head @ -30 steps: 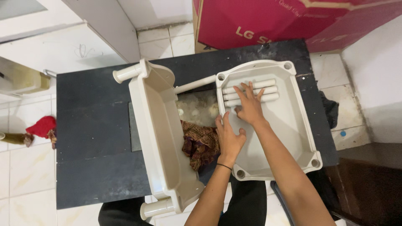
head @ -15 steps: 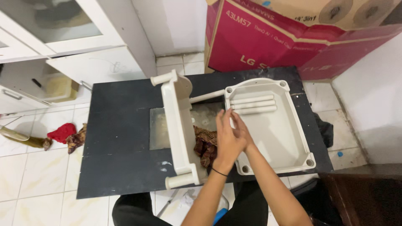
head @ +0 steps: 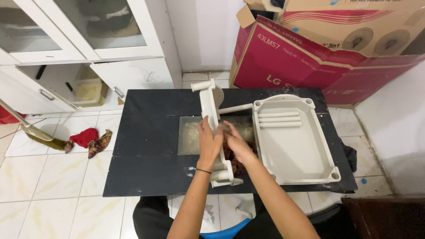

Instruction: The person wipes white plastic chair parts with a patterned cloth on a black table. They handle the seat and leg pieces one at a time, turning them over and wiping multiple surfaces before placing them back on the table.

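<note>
Shifted off the flat tray (head: 295, 150) onto the upright shelf panel (head: 212, 128): left hand (head: 208, 144) wrapped round its near edge, right hand (head: 237, 144) alongside, grasp unclear. Long axis running away from both.

A low black bench (head: 146, 128) stands on a white tiled floor (head: 48, 194). A pale square panel (head: 190, 132) sits in its middle. At three o'clock from the panel lies a cream plastic tray (head: 294, 150); a cream plastic frame (head: 211, 110) stands on edge along the panel's right side, beside a dark patterned cloth (head: 234, 161).
</note>
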